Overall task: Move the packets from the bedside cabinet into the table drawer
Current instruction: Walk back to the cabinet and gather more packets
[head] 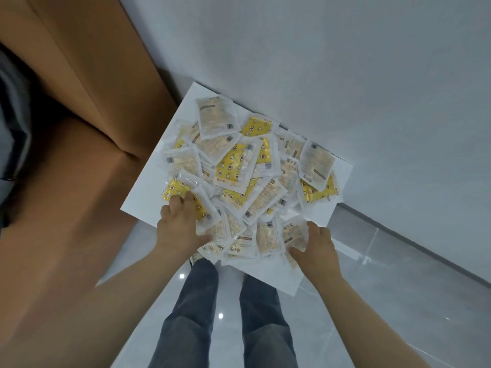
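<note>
Head view: you had both hands in the pile. The packets [239,176] lay in one loose, overlapping heap on the white top of the bedside cabinet [143,200], which stood against the wall beside a brown panel [79,128]. The table drawer was not in view.

Your left hand [178,224] had its fingers curled onto a yellow-faced packet at the heap's left, thumb spread in among the near packets. Your right hand [317,251] was cupped round the near right edge, fingers bent onto the packets there. Both were grasping.

These looked like light, flat, sealed plastic sachets: soft and glossy, so likely to slide over one another. A pinch on one would probably leave its neighbours behind. Scooping from both flanks and squeezing inward looked the safer hold, with the near edge watched, since a few packets overhung it above the floor [398,274].

On numbers, one heap, and I made out roughly seven star-printed yellow faces. Pale faces ran to twenty or more, and the buried ones could not be counted.
</note>
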The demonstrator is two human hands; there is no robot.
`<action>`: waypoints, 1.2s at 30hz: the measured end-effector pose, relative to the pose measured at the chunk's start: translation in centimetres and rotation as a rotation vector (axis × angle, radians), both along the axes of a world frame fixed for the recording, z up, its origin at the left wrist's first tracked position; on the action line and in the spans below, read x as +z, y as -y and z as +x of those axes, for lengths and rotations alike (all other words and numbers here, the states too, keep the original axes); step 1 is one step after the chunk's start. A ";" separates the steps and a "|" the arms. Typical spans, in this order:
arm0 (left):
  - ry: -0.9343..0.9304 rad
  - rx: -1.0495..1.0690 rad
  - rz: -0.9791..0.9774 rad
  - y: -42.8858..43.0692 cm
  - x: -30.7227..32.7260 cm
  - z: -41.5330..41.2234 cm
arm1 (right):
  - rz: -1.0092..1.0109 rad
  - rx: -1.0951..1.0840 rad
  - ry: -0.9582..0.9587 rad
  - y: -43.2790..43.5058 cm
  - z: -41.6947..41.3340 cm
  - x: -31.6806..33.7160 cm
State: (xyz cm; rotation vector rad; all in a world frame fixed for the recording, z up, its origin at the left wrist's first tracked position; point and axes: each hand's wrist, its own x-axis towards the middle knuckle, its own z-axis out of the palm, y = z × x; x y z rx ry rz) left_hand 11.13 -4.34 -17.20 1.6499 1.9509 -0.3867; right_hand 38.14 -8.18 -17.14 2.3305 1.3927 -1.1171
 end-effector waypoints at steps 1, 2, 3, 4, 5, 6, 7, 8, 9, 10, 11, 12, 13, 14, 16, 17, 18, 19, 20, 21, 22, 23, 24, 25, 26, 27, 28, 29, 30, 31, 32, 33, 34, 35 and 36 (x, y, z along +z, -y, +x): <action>-0.007 0.004 0.018 0.0 -0.3 0.0 | 0.014 0.003 0.026 0.0 -0.1 -0.3; -0.006 0.009 0.034 0.0 -0.6 0.0 | 0.024 0.007 0.044 0.1 -0.2 -0.6; -0.001 0.013 0.052 0.0 -0.8 0.0 | 0.033 0.010 0.053 0.1 -0.3 -0.8; 0.002 0.016 0.068 0.0 -1.0 -0.1 | 0.039 0.004 0.055 0.2 -0.4 -1.1; 0.000 0.015 0.083 0.0 -1.1 -0.3 | 0.045 -0.015 0.053 0.3 -0.5 -1.2; -0.004 0.007 0.103 0.1 -1.2 -0.4 | 0.053 -0.039 0.053 0.3 -0.6 -1.4; -0.010 -0.007 0.125 0.3 -1.4 -0.6 | 0.060 -0.057 0.056 0.3 -0.6 -1.5; -0.014 -0.020 0.144 0.5 -1.5 -0.7 | 0.065 -0.065 0.062 0.3 -0.7 -1.6; -0.010 -0.029 0.157 0.6 -1.6 -0.8 | 0.070 -0.068 0.069 0.4 -0.7 -1.7; 0.006 -0.032 0.162 0.7 -1.7 -0.8 | 0.073 -0.072 0.080 0.4 -0.7 -1.8; 0.032 -0.027 0.163 0.7 -1.7 -0.7 | 0.070 -0.083 0.090 0.5 -0.8 -1.8; 0.066 -0.015 0.160 0.8 -1.7 -0.7 | 0.071 -0.095 0.097 0.6 -1.0 -1.8; 0.099 0.000 0.147 0.8 -1.7 -0.6 | 0.073 -0.103 0.101 0.7 -1.1 -1.8; 0.124 0.006 0.134 1.0 -1.6 -0.6 | 0.080 -0.105 0.105 0.8 -1.4 -1.8; 0.138 -0.025 0.138 1.4 -1.7 -0.6 | 0.097 -0.112 0.111 1.0 -1.7 -1.9; 0.130 -0.050 0.149 1.7 -1.8 -0.6 | 0.106 -0.130 0.103 1.1 -1.7 -2.0; 0.115 -0.069 0.160 2.0 -1.9 -0.5 | 0.116 -0.156 0.089 1.2 -1.8 -2.0; 0.096 -0.077 0.171 2.2 -2.0 -0.4 | 0.118 -0.186 0.072 1.2 -1.7 -2.1; 0.079 -0.080 0.182 2.4 -2.2 -0.3 | 0.114 -0.215 0.061 1.1 -1.7 -2.2; 0.068 -0.080 0.196 2.6 -2.3 -0.2 | 0.101 -0.241 0.055 1.1 -1.6 -2.2; 0.062 -0.081 0.205 2.8 -2.4 -0.1 | 0.089 -0.258 0.055 1.1 -1.5 -2.4; 0.061 -0.080 0.207 2.9 -2.6 0.0 | 0.074 -0.264 0.066 1.1 -1.3 -2.4; 0.063 -0.077 0.210 3.1 -2.7 0.0 | 0.054 -0.255 0.089 1.1 -1.2 -2.5; 0.070 -0.067 0.207 3.2 -2.8 0.1 | 0.032 -0.237 0.117 1.2 -1.0 -2.6; 0.078 -0.056 0.204 3.3 -2.9 0.1 | 0.008 -0.217 0.140 1.2 -0.9 -2.6; 0.085 -0.045 0.194 3.4 -3.0 0.1 | -0.009 -0.202 0.163 1.3 -0.9 -2.6; 0.087 -0.040 0.183 3.4 -3.1 0.1 | -0.014 -0.197 0.183 1.4 -0.8 -2.6; 0.084 -0.040 0.172 3.4 -3.1 0.0 | -0.003 -0.207 0.195 1.7 -0.7 -2.6; 0.084 -0.040 0.162 3.3 -3.1 0.0 | 0.024 -0.235 0.191 1.8 -0.6 -2.4; 0.090 -0.035 0.155 3.2 -3.0 0.0 | 0.056 -0.293 0.155 2.1 -0.6 -2.1; 0.099 -0.022 0.146 3.2 -2.9 0.0 | 0.095 -0.376 0.086 2.2 -0.5 -1.6; 0.109 -0.007 0.128 3.2 -2.7 0.0 | 0.130 -0.457 0.008 2.3 -0.5 -0.9; 0.120 0.009 0.111 3.3 -2.5 0.2 | 0.172 -0.511 -0.064 2.4 -0.6 -0.3; 0.132 0.024 0.101 3.5 -2.4 0.3 | 0.213 -0.542 -0.122 2.4 -0.7 0.4; 0.147 0.044 0.102 3.7 -2.4 0.4 | 0.245 -0.567 -0.174 2.4 -0.9 1.0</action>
